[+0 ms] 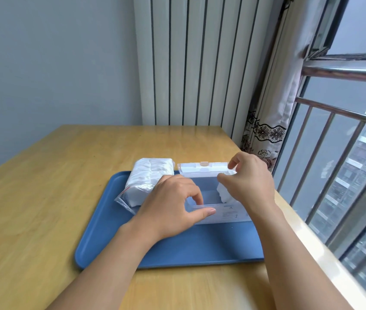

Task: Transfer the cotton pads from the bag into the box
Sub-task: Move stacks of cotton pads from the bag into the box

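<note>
You are partway through the transfer, I judge: one batch of cotton pads (223, 193) sits against the right end of the clear box (213, 198), whose lid stands open at the back; the bag (148, 182) lies just beside it to the left, still bulging with pads, both on the blue tray (177, 249) near the tabletop's (43, 198) right edge. Your right hand (251, 182) is over those pads, fingers curled round them as if settling them in; your left hand (170, 211) pinches the box's near rim between thumb and fingers, steadying it. Next you likely need to let go and reach into the bag's mouth for another handful; keep the box braced.
</note>
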Tool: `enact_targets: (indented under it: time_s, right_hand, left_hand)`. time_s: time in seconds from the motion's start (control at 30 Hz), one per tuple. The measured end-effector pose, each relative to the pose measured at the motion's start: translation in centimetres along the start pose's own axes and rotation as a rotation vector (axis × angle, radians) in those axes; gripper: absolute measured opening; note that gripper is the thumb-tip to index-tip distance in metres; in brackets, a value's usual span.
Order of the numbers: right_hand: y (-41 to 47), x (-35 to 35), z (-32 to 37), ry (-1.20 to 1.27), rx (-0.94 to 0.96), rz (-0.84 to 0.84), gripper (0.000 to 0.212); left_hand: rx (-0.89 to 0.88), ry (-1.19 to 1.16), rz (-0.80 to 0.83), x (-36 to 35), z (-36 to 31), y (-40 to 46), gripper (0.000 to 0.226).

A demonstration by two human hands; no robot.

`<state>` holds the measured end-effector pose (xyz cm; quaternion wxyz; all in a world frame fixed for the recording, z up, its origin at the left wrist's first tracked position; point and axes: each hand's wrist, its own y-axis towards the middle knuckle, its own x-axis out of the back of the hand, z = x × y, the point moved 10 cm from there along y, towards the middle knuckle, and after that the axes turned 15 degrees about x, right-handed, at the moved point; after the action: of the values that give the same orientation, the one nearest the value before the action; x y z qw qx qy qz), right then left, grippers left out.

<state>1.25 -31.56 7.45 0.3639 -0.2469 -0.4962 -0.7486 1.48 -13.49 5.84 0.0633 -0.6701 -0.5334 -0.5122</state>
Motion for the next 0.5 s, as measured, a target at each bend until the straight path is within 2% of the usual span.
enact_targets:
  time_s: [0.1, 0.17, 0.2, 0.27, 0.37, 0.5]
  right_hand:
    - [0.0, 1.2, 1.3, 0.101, 0.065, -0.082, 0.014]
    - [0.0, 1.3, 2.4, 0.139, 0.139, -0.074, 0.012]
    - [-0.1, 0.9, 3.0, 0.157, 0.178, -0.032, 0.014]
    - [-0.5, -1.6, 3.8, 0.214, 0.202, 0.155, 0.017]
    - [-1.5, -5.8, 3.2, 0.16, 0.123, 0.438, 0.034]
    - [-1.1, -5.5, 1.1, -0.026, 0.063, 0.419, 0.038]
  left_hand:
    - [-0.008, -0.006, -0.008, 0.2, 0.0, 0.0, 0.031]
    - [-0.014, 0.011, 0.008, 0.0, 0.0, -0.1, 0.029]
    - [-0.017, 0.013, 0.015, -0.1, 0.0, -0.1, 0.029]
    - [-0.013, 0.022, 0.031, -0.3, 0.0, 0.0, 0.029]
    - [-0.013, 0.024, 0.054, -0.6, 0.1, 0.0, 0.031]
    - [-0.034, 0.024, 0.07, -0.8, 0.0, -0.1, 0.032]
